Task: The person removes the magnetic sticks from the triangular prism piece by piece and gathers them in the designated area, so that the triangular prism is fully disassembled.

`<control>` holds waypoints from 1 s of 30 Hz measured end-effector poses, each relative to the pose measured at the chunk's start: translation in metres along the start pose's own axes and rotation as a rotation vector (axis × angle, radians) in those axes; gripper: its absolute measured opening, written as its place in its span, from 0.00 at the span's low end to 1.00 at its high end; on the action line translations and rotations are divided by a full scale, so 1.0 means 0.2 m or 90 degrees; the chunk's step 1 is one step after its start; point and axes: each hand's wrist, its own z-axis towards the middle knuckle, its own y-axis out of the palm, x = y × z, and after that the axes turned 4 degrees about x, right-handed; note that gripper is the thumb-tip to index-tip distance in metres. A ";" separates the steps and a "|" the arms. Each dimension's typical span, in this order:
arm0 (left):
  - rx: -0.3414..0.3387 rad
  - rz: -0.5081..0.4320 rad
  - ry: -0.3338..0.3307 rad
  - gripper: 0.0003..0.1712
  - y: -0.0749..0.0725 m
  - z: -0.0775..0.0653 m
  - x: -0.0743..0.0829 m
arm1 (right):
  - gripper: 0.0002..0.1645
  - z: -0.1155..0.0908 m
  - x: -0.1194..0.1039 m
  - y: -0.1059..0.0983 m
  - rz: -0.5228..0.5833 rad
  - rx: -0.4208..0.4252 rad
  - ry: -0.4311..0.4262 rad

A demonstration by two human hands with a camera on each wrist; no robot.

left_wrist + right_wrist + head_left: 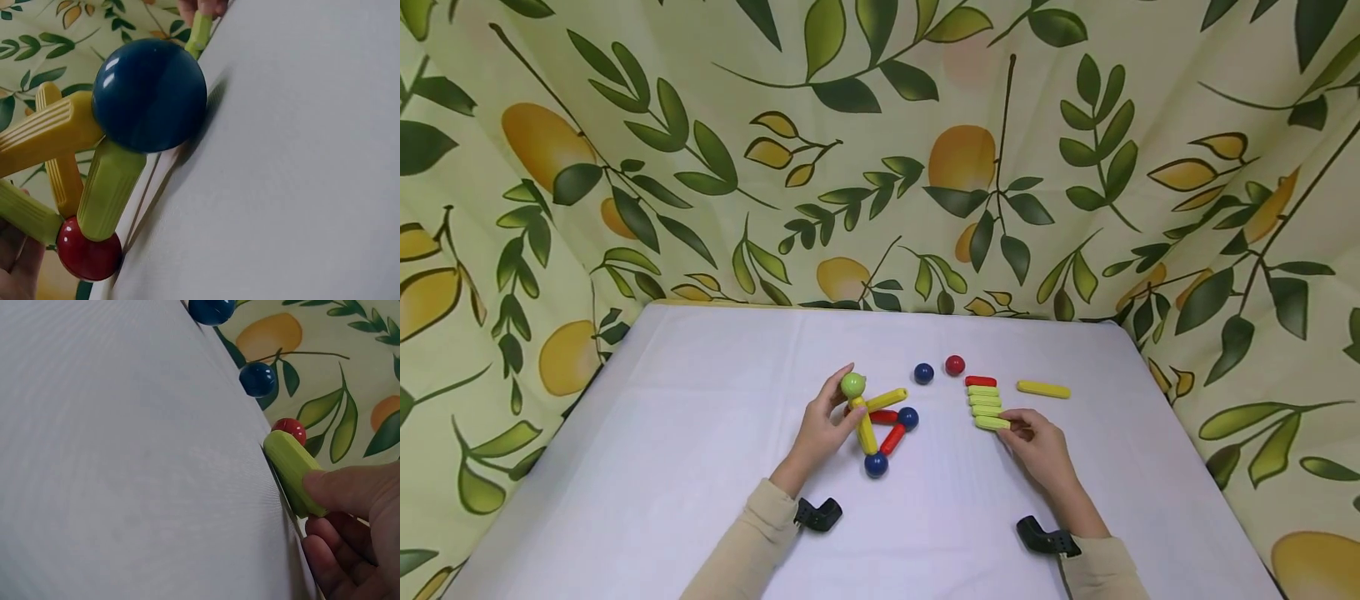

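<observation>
A rod-and-ball structure (867,429) of yellow and red rods stands at the table's middle, a light green ball (853,384) on top and a blue ball (876,464) at its near corner. My left hand (822,425) holds its left side, fingers behind the green ball and thumb in front. In the left wrist view, green rods (111,187) and a red ball (89,249) also show in it. My right hand (1040,446) pinches the right end of a light green rod (992,423), nearest in a short row; thumb and fingers grip this rod (294,472) in the right wrist view.
Beyond the pinched rod, the row has several green rods (984,400) and a red rod (981,381). A loose blue ball (923,373) and red ball (955,365) lie farther back. To the right rests a yellow rod (1043,389). Patterned cloth (880,167) hangs behind the white table (737,358).
</observation>
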 end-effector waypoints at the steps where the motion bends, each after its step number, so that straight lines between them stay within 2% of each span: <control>1: 0.000 0.007 0.014 0.36 0.00 0.00 -0.01 | 0.16 0.00 0.00 0.00 -0.004 0.002 0.004; 6: 0.007 0.033 0.053 0.40 0.02 -0.02 -0.02 | 0.17 -0.01 0.00 0.01 -0.013 0.008 0.017; 13: 0.008 0.049 0.048 0.41 0.02 -0.02 -0.02 | 0.19 -0.02 -0.01 0.00 -0.012 0.054 -0.018; 16: 0.012 0.052 0.050 0.42 0.03 -0.03 -0.07 | 0.18 -0.01 -0.06 0.00 0.016 0.059 -0.043; 21: 0.016 0.056 0.048 0.47 0.05 -0.03 -0.20 | 0.18 0.02 -0.20 0.01 0.084 -0.009 -0.081; 30: 0.011 0.036 0.051 0.48 0.05 -0.04 -0.23 | 0.19 0.09 -0.46 0.13 0.170 -0.107 -0.110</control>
